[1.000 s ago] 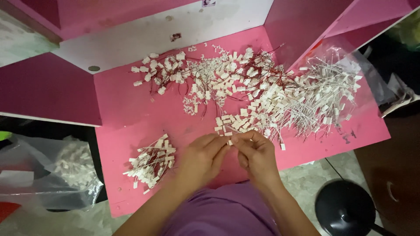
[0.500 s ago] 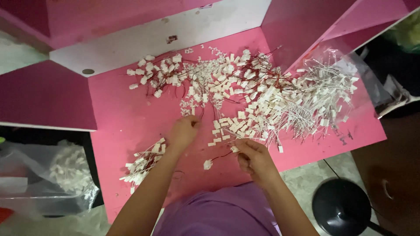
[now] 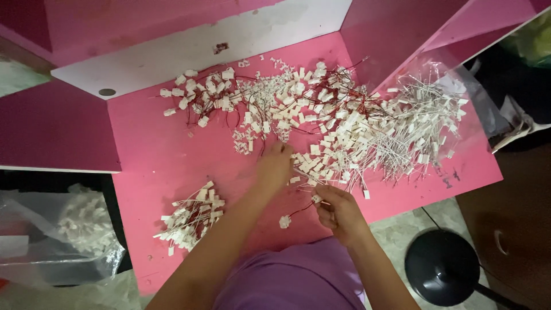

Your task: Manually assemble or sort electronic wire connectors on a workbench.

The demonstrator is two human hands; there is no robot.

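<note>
My left hand (image 3: 274, 166) reaches forward onto the pink table (image 3: 149, 155), its fingertips at the near edge of a wide heap of small white connectors with red and white wires (image 3: 321, 115). Whether it grips a piece there is hidden. My right hand (image 3: 338, 209) stays near the front edge, pinching a white connector with a thin red wire (image 3: 298, 211) that trails left to a small white piece on the table. A separate small pile of white wired connectors (image 3: 189, 218) lies at the front left.
A clear plastic bag (image 3: 436, 115) lies under the right part of the heap. Another clear bag of white parts (image 3: 80, 229) sits on the floor at left. A black round stool base (image 3: 445, 270) stands at right. Pink panels enclose the table's back and sides.
Both hands were together near the front edge. My left hand has since reached forward to the heap, while my right hand stays back holding a wired connector.
</note>
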